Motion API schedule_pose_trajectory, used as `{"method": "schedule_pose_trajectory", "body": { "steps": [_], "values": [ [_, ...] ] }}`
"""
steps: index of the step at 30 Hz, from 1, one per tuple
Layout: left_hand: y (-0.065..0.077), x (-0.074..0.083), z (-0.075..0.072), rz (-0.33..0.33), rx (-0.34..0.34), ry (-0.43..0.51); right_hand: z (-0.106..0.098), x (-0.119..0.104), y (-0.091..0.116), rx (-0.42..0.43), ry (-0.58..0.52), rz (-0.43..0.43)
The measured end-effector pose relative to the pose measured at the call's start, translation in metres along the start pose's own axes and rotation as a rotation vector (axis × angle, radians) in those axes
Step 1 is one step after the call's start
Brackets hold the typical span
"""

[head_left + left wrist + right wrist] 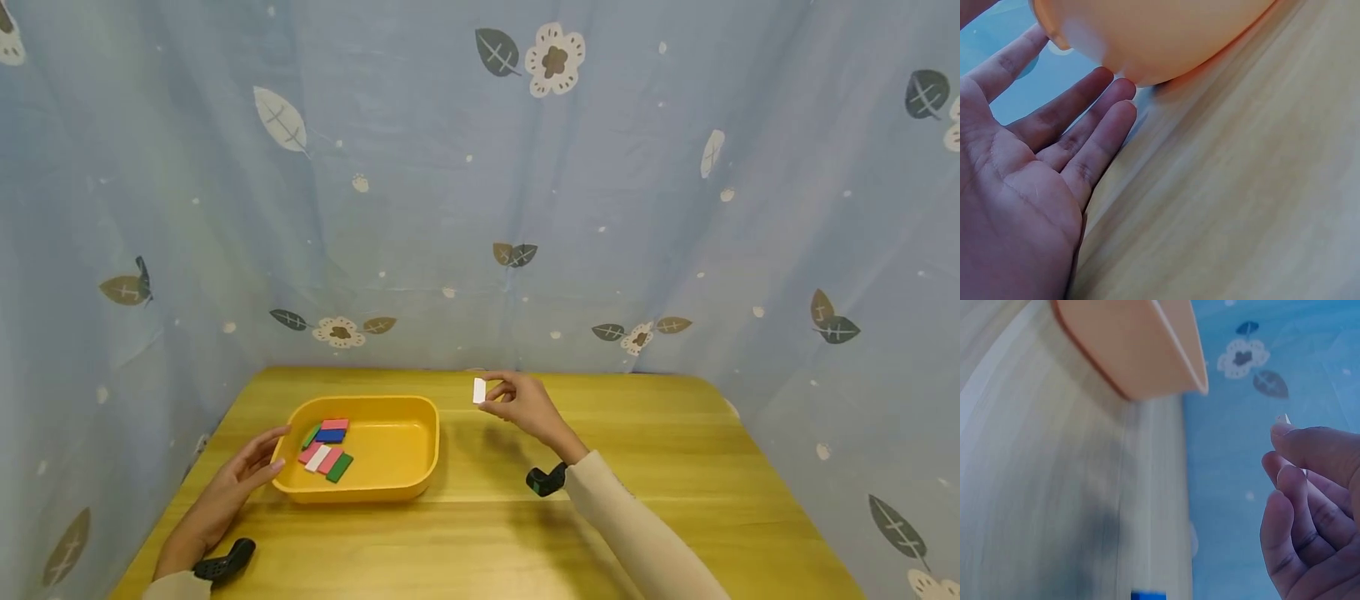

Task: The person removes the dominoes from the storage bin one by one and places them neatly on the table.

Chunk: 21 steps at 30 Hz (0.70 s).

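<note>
Thumb and fingers of my right hand (522,406) pinch a small flat white block (479,391), held up over the table to the right of the yellow tray (405,492). In the right wrist view only a corner of the white block (1283,419) shows past the thumb. My left hand (228,490) is at the tray's left end, its fingertips at the rim and outer wall. The left wrist view shows those fingers (1100,140) extended, palm towards the tray. Inside the tray's left half lie several flat blocks: pink, blue, green and one white (317,458).
The yellow wooden table (480,542) reaches back to a blue patterned curtain (450,208), which also hangs at both sides. Dark wrist mounts (546,480) sit on both wrists. A blue edge (1149,595) shows at the bottom of the right wrist view.
</note>
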<state>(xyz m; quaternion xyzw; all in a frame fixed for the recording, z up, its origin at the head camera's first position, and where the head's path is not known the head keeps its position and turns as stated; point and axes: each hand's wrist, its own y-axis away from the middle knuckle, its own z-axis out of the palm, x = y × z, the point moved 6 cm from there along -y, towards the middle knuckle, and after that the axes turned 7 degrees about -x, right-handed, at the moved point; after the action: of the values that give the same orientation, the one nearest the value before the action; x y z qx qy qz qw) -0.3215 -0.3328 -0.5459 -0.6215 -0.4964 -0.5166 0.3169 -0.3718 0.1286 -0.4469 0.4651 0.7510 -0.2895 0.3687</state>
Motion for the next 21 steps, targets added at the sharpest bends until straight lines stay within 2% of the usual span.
{"method": "schedule_pose_trajectory", "body": {
  "steps": [5,14,21],
  "values": [
    [0.003,-0.001,-0.004,0.001,0.023,0.001,-0.012,0.014,0.005,-0.014,-0.019,0.008],
    [0.007,-0.002,-0.005,0.035,0.008,0.0,-0.03,0.041,0.017,-0.025,-0.005,0.047],
    [0.004,-0.002,-0.002,0.065,-0.013,0.022,-0.039,0.061,0.027,-0.009,0.034,0.063]
  ]
}}
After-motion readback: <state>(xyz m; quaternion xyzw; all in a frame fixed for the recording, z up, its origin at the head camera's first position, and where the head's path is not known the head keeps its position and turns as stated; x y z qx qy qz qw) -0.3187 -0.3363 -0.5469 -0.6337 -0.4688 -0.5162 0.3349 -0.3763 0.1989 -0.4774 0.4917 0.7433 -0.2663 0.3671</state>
